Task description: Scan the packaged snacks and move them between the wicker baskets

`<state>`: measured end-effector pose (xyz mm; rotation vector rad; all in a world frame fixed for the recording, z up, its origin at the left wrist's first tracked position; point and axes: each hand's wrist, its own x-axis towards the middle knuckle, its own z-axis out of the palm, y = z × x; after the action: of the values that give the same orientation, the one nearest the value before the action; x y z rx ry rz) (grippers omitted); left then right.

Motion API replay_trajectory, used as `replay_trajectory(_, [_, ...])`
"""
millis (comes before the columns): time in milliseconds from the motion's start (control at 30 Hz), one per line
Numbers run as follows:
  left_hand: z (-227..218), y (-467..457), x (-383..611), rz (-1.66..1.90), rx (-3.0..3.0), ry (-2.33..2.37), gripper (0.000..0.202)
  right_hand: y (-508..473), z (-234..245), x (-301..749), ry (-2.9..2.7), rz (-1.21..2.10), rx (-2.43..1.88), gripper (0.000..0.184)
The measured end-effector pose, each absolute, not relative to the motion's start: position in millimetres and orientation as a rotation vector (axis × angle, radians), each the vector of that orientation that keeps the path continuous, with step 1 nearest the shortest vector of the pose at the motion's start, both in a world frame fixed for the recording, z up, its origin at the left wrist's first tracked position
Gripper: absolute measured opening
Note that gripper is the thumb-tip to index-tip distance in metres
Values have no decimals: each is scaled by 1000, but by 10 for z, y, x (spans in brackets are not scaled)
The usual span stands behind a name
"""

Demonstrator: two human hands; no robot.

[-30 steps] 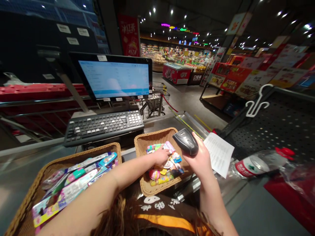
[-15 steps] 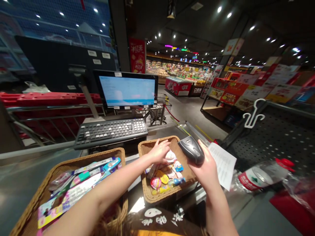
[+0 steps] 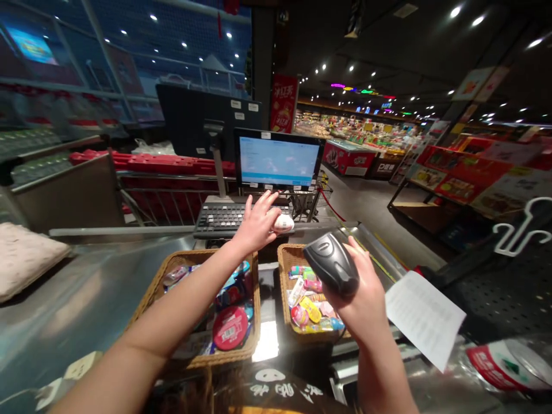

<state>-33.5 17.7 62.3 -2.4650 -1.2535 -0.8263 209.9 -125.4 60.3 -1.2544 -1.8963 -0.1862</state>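
Pinching a small white egg-shaped item in its fingertips, the left hand hangs in the air in front of the keyboard, just below the monitor. One item, one hand, thumb and fingers closed on it.

Over to the right hand: it's wrapped round a black scanner, one only, held above the right-hand basket.

Two wicker baskets sit side by side on the steel counter. The right basket carries a heap of small bright wrapped pieces in pinks, yellows and blues (too jumbled to count). The left basket, under the left forearm, holds flat packets and one round red pack.

One white sheet of paper lies just right of the right wrist. One clear bottle with a red-and-white label lies on its side at the lower right corner. One white double hook sticks up from the dark perforated panel on the right. Far left, one pale cushion rests on the counter.
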Motion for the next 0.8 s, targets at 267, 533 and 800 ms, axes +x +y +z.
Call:
replay_trajectory(267, [631, -106, -980, -721, -2359, -1340, 46, -1234, 514, 1475, -2051, 0, -1189, 48])
replay_trajectory(533, [431, -374, -1508, -673, -2343, -1474, 47, -1259, 379, 1003, -2151, 193, -1212, 42])
replay_trajectory(800, [211, -547, -1885, -637, -2362, -1564, 45, -1270, 295, 686, -2219, 308, -1203, 39])
